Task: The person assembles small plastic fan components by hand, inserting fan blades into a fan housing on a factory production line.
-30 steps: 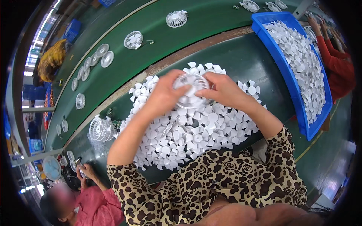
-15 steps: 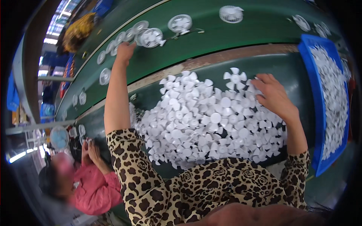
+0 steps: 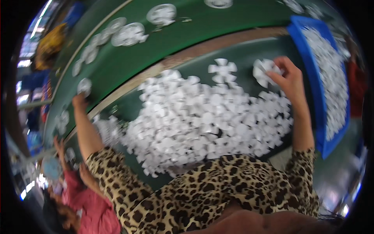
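My right hand (image 3: 288, 74) pinches a white fan blade (image 3: 263, 73) by its edge, above the right end of the worktop. A big heap of loose white fan blades (image 3: 194, 117) lies in front of me. One single fan blade (image 3: 222, 69) lies at the heap's far edge. My left hand (image 3: 80, 100) reaches far left over the green belt, right at the near edge of a round white fan housing (image 3: 84, 86). Its fingers are smeared, and whether they grip the housing cannot be made out.
More round white housings (image 3: 128, 34) lie along the green conveyor belt (image 3: 183, 37). A blue tray (image 3: 320, 97) full of small white parts stands at right. White grilles (image 3: 109, 130) sit left of the heap. A co-worker in a red top (image 3: 91, 206) is at lower left, arms raised.
My left hand has moved left and nearer along the belt to another housing. My right hand has picked up a fan blade. The view has shifted, and the co-worker's arm reaches toward the belt.
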Tool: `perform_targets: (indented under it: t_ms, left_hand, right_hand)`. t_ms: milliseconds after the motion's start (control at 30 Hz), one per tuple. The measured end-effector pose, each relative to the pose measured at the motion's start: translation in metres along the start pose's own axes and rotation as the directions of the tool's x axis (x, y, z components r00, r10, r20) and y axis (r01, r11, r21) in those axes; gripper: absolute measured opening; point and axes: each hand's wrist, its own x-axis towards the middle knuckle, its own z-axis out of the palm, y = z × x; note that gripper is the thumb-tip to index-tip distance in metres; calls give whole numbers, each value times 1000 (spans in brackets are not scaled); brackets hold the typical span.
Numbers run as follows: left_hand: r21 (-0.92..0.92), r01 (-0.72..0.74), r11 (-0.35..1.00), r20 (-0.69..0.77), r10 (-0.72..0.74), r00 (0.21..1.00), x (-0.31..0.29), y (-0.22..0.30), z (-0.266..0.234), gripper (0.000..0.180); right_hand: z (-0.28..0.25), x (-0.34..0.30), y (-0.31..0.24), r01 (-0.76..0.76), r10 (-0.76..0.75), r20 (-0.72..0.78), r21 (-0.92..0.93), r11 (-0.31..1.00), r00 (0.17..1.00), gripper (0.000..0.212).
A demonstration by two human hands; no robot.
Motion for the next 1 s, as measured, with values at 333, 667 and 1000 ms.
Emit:
perform_targets:
  t_ms: [333,667,1000]
  left_hand:
    - [-305,-54,951,186,115,976,-67,111,104,15]
    - [-566,-190,802,271,399,876,-243,257,102,29]
    - [-727,87,681,579,539,612,-471,263,151,41]
  right_hand:
    - [3,-44,9,309,-262,169,-413,857,950,49]
    - [-22,-32,-6,319,-223,325,-281,905,919,38]
    - [22,-3,12,188,-108,174,-557,809,979,31]
